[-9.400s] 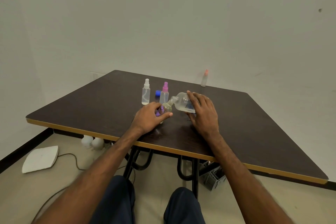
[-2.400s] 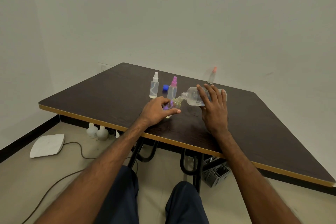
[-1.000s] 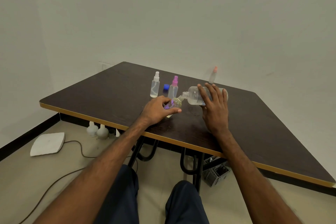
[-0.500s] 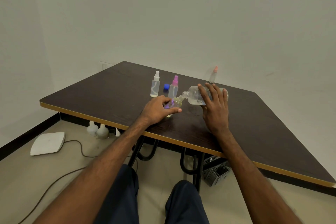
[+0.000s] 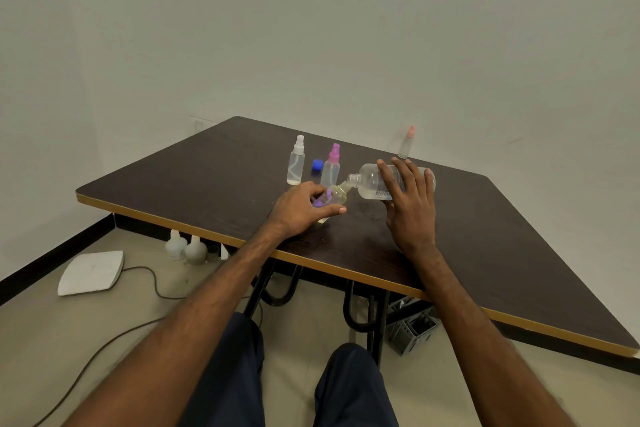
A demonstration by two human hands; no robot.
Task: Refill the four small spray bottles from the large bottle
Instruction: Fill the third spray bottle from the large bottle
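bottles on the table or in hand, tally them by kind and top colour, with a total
white-top bottle: 1
pink-top bottle: 1
orange-top bottle: 1
uncapped small bottle, held by left hand: 1
large bottle, uncapped, held by right hand: 1
total: 5

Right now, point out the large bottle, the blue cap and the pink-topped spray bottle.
large bottle (image 5: 367, 184), head view, clear shoulder
blue cap (image 5: 317, 165), head view, its top
pink-topped spray bottle (image 5: 329, 173), head view, clear body
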